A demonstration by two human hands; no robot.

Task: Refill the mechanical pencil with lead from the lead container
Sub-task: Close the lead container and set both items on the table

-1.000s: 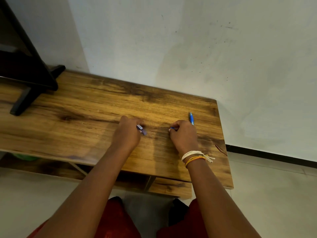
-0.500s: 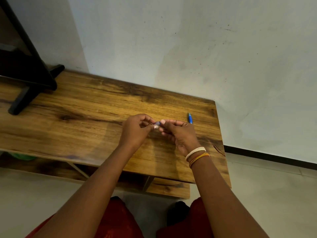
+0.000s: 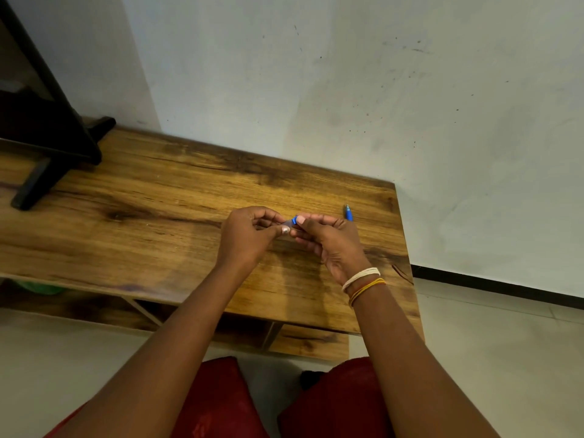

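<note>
- Both hands meet above the middle of the wooden worktop (image 3: 158, 197), pinching one small thing between them.
- That thing is the container (image 3: 290, 223): a clear little case with a blue cap (image 3: 294, 220) at its right end.
- The left hand (image 3: 249, 238) grips the clear body between thumb and fingers.
- The right hand (image 3: 328, 245) closes its thumb and forefinger on the blue cap.
- The pencil (image 3: 348, 213) lies on the worktop just beyond the right hand, only its blue far end showing.
- I judge the step in hand to be opening the container; no lead is out that I can see.
- Next, the cap must come off gently, with the case kept level so leads do not spill or snap.
</note>
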